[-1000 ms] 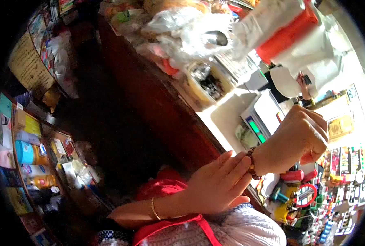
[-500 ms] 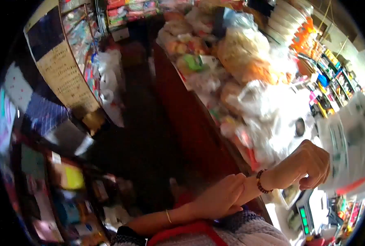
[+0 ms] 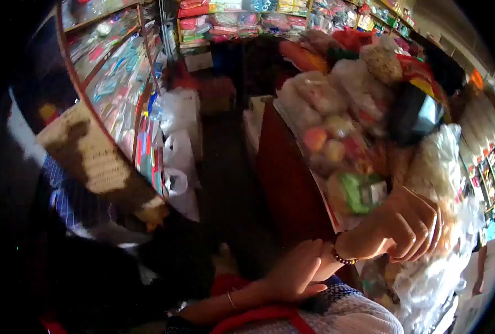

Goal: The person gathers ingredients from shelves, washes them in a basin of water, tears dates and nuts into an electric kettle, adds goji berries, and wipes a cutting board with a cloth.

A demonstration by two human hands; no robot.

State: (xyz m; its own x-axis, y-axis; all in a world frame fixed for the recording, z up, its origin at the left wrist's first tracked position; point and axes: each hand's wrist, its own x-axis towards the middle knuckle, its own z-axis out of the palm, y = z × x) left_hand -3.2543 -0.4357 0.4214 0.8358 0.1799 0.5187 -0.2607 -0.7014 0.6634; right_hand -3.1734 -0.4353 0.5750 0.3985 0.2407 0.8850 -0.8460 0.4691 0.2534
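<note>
Narrow, dim aisle [image 3: 225, 167] runs through a crowded room, between a shelf [image 3: 78, 84] and a long surface [image 3: 285, 178] with a dark red side; the person's hands are near the end of it.

The left hand [image 3: 295, 273] is flat, its fingers straight and together, its thumb apart; it grips nothing that I can see, and appears to lie against the right wrist, just beside a beaded bracelet [image 3: 345, 259], which is worn around this wrist; the right hand [image 3: 406, 228] has its fingers half curled downward; its palm is turned away, so I cannot tell if it has hold of something.

Beyond the right hand are a green packet [image 3: 354, 193], clear plastic bags [image 3: 439, 273], round fruit-like things [image 3: 325, 142] and a black bag [image 3: 417, 114], closely heaped; in my judgement, a careless swing of the right hand could catch the thin plastic and pull the heap down, because it is loosely piled; if the left fingers hook the bracelet, its string could be strained.
</note>
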